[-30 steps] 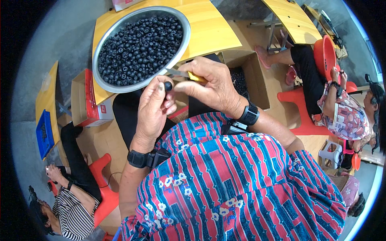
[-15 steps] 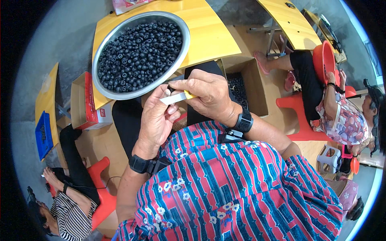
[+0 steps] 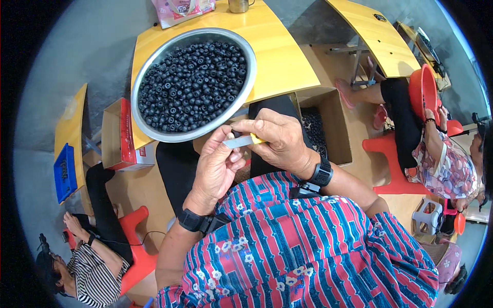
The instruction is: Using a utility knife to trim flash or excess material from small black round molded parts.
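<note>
Just below the basin my right hand (image 3: pixel 282 141) is closed on a small knife with a yellow handle (image 3: pixel 257 138) and a short flat grey blade (image 3: pixel 237 142). Facing it, my left hand (image 3: pixel 213 169) pinches a small dark round part between thumb and forefinger, mostly covered by the fingers. The blade lies across my left thumb, close to that part. A wide metal basin (image 3: pixel 250 56) full of small black ring-like parts (image 3: pixel 192 87) stands at the near edge of the yellow table (image 3: pixel 280 49), right beyond my hands.
Beside my right knee sits an open cardboard box (image 3: pixel 339 128) with dark parts inside. A red and white carton (image 3: pixel 126 136) stands at left. Farther back are a pink bag (image 3: pixel 179 11) and a metal cup (image 3: pixel 239 5). Co-workers sit at both sides, one with a red basin (image 3: pixel 425 92).
The whole view has shifted, so everything sits lower and further right, and a metal cup has come into sight. My hands keep nearly the same hold on the knife and the small part.
</note>
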`<state>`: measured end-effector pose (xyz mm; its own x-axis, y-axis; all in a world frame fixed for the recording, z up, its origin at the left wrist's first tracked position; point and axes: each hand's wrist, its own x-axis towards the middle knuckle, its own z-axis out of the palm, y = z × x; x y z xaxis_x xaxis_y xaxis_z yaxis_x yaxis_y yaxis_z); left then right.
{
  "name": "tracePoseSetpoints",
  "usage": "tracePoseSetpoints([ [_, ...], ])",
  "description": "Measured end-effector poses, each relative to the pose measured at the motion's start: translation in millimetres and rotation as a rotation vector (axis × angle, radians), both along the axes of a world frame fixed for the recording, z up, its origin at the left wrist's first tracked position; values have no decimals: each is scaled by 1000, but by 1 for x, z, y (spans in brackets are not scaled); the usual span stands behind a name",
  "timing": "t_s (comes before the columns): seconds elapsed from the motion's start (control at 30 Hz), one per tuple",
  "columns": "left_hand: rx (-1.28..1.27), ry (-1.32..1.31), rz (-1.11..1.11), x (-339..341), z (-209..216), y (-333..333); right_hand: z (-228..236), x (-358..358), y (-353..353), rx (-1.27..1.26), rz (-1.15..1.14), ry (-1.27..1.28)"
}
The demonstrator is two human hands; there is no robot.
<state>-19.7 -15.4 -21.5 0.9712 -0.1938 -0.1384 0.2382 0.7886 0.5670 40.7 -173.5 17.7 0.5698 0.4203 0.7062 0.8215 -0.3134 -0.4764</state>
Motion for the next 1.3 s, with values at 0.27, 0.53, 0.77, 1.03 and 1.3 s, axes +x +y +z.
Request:
tracePoseSetpoints([
  [0.27,-139,-60,-96,4,1,0,-2,1,-2,94,21,-41],
  [0.53,-15,-61,-56,2,5,0,-3,-3,-4,48,-3,-10],
  [0.77,67,-70,-78,4,8,2,-7,-4,-9,-41,-13,17],
  [1.03,60,-107,-38,2,11,-1,-6,-4,-4,154,54,-57],
  [1.3,244,-193,-6,1,16,-3,1,-7,-14,75,45,4],
])
